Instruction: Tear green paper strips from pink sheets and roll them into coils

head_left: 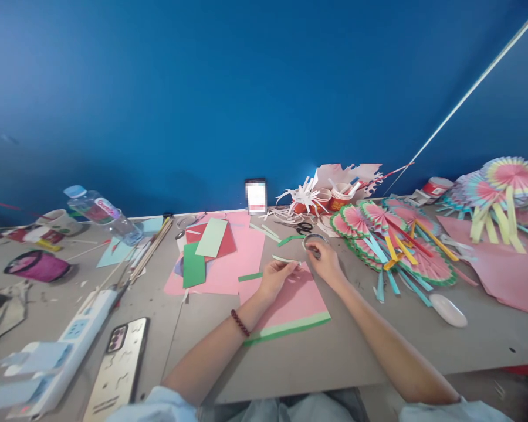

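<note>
My left hand [276, 279] is closed in a pinch on a narrow pale green paper strip [285, 259]. It rests over a pink paper sheet [290, 305] with a light and dark green band along its near edge. My right hand [324, 262] has its fingers curled on the near rim of a tape roll [317, 237], just beyond the sheet. A dark green strip [250, 276] pokes out from the sheet's left side. Black-handled scissors [304, 227] lie behind the roll.
Pleated paper fans [378, 234] lie to the right, near a white spoon-shaped object [449, 310]. Green card [194, 264] and pink paper lie left. Beyond them are a tilted water bottle [103, 211], a power strip [77, 340] and a phone [118, 369]. A lit phone [257, 197] leans against the blue wall.
</note>
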`<action>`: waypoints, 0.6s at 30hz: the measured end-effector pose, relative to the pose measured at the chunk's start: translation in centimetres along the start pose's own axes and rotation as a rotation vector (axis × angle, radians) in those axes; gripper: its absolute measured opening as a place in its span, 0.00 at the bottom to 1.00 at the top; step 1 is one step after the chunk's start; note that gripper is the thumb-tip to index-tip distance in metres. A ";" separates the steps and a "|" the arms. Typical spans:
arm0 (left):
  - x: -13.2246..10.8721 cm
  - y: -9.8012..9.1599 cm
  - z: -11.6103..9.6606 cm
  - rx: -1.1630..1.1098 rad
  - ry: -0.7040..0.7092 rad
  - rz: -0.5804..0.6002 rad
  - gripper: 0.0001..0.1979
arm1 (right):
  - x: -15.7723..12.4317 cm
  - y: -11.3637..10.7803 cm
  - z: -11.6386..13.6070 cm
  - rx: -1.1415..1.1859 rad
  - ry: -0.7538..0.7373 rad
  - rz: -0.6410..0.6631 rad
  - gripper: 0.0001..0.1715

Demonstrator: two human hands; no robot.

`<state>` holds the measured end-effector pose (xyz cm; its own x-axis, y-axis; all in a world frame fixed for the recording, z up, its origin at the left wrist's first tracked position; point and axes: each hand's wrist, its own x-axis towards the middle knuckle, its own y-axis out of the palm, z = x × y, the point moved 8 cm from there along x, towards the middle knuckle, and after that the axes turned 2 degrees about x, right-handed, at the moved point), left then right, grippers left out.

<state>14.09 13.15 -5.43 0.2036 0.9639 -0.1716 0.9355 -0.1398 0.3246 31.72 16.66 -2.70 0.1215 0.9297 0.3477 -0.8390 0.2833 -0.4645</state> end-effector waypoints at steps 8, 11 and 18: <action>0.5 -0.5 0.2 0.053 0.028 -0.037 0.26 | -1.6 2.3 2.9 0.341 0.050 0.251 0.17; 0.6 -0.9 0.0 0.090 0.058 -0.072 0.23 | -2.1 3.3 3.2 0.426 0.099 0.358 0.20; 0.3 -1.1 -1.1 0.107 0.128 -0.107 0.20 | -1.9 3.3 3.0 0.451 0.193 0.369 0.26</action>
<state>12.82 13.79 -4.77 0.0689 0.9946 -0.0781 0.9766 -0.0513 0.2090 27.07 15.09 -2.46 -0.1619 0.9852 0.0565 -0.9806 -0.1542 -0.1208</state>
